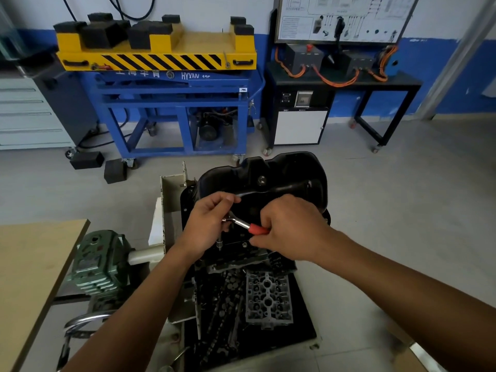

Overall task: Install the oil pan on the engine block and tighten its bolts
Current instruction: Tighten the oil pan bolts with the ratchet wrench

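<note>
**Ratchet set on a near-edge pan bolt**

My left grip point(206, 224) is curled over the ratchet point(241, 224) head. The socket point(219, 244) drops straight below it onto the pan point(281, 178) flange. My right grip point(287, 229) is clamped on the red handle, whose long axis runs sideways between the grips. The pan sits on the block point(230, 264), just beyond both grips. My forearms converge.

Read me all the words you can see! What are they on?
"HYXNN", roughly, partly hidden: blue lift cart.
Chinese characters beside it: tops cut off, unreadable.
Wall board: print too small.
Black cabinet labels: too small.
Green gearbox plate: blurred.
</note>
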A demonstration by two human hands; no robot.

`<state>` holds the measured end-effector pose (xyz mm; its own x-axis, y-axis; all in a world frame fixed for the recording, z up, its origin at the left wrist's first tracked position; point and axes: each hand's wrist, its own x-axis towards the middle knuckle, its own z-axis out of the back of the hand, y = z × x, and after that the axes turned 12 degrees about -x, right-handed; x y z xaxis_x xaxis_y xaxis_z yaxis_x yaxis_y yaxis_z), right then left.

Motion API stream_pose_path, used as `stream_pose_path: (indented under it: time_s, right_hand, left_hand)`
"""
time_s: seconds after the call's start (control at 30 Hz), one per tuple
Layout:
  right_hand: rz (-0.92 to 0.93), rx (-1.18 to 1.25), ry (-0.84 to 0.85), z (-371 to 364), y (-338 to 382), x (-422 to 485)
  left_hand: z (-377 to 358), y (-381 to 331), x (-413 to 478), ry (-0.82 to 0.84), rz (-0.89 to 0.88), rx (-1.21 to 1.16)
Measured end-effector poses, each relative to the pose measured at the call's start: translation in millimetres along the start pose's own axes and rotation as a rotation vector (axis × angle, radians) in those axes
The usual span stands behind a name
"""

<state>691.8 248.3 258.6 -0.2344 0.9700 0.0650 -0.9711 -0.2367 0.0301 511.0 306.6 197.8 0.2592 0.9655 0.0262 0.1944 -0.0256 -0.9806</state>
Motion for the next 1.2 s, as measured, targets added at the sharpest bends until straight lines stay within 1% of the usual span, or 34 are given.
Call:
stream_pose_path:
  time_s: [0.1, 0.3, 0.37, 0.57, 0.67, 0.77, 0.87, 0.93, 1.03, 1.2]
  right_hand:
    - [0.037, 0.087, 0.055, 1.3, 20.4, -10.4]
    - [0.133, 0.183, 0.098, -0.6, 43.1, -8.7]
    - [0.163, 0.188, 0.094, -1.4, 49.9, -7.4]
    - [0.194, 0.217, 0.005, -5.4, 69.2, -2.4]
    - [0.182, 0.222, 0.051, -5.6, 62.3, -2.0]
    - [0.149, 0.179, 0.117, 0.1, 44.3, -1.0]
    - [0.114, 0.059, 0.142, 8.2, 24.5, 3.2]
    - [0.093, -0.051, 0.111, 13.1, 12.1, 8.8]
    - [0.07, -0.181, 0.022, 15.7, -3.4, 20.1]
    - [0.05, -0.21, -0.11, 2.9, -11.3, 27.1]
  left_hand:
    - [-5.2, 1.0, 1.5, -0.031, 0.0, -0.016]
    - [-4.3, -1.2, -0.5, 0.021, -0.014, -0.002]
    - [-3.3, -1.7, -1.2, 0.026, -0.016, -0.009]
    - [1.2, 0.9, -2.3, 0.041, 0.009, -0.097]
    - [8.6, 3.6, -3.4, 0.042, 0.003, -0.099]
    - [12.2, 5.4, -4.4, 0.066, 0.009, -0.128]
    - [10.5, 5.6, -2.9, 0.069, 0.038, -0.14]
    - [9.3, 5.2, -3.7, 0.064, 0.059, -0.128]
    - [7.7, 5.9, -6.6, 0.1, 0.067, -0.122]
    - [2.6, 4.2, -7.3, 0.155, 0.078, -0.13]
